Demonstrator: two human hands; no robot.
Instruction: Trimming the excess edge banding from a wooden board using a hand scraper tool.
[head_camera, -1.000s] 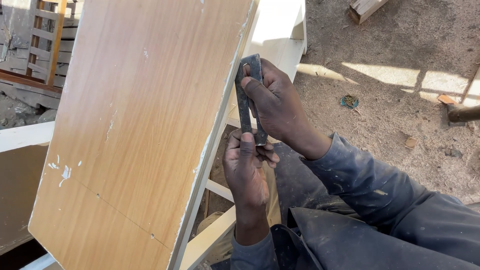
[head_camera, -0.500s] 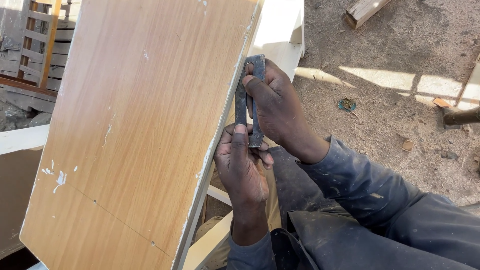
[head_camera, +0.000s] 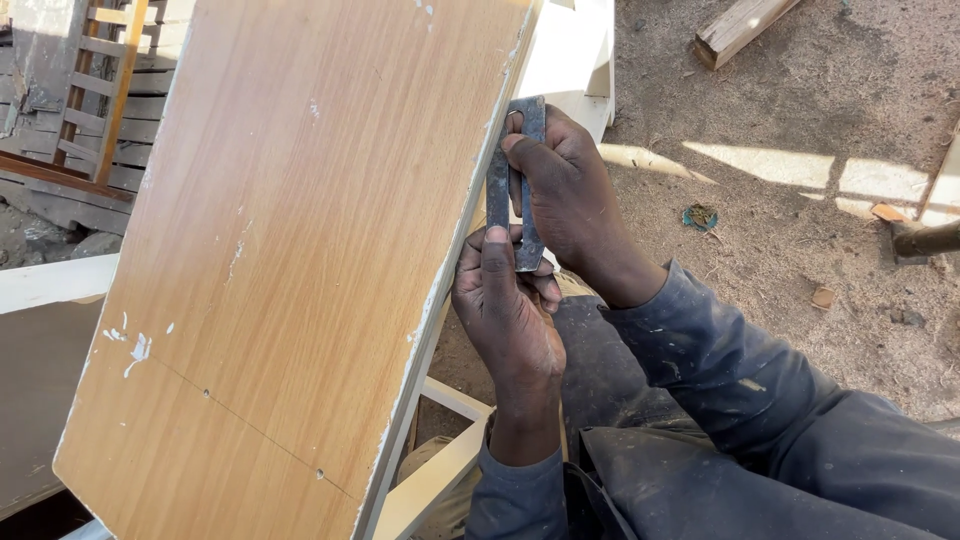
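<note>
A large wood-grain laminated board (head_camera: 290, 260) stands tilted in front of me, with white paint flecks and a white-painted right edge. Both my hands hold a flat dark metal blade (head_camera: 500, 190) against that right edge. My right hand (head_camera: 570, 195) grips the blade's upper part, fingers wrapped over it. My left hand (head_camera: 505, 310) grips its lower end from below, thumb pointing up along the blade.
White-painted furniture frame pieces (head_camera: 575, 50) lie behind and under the board (head_camera: 440, 480). Sandy ground (head_camera: 800, 230) spreads to the right, with a wood block (head_camera: 740, 25), a tool handle (head_camera: 925, 238) and small scraps. Stacked wooden slats (head_camera: 100, 100) stand at the upper left.
Both hands and the blade have shifted slightly upward along the board's edge. The board stays in place.
</note>
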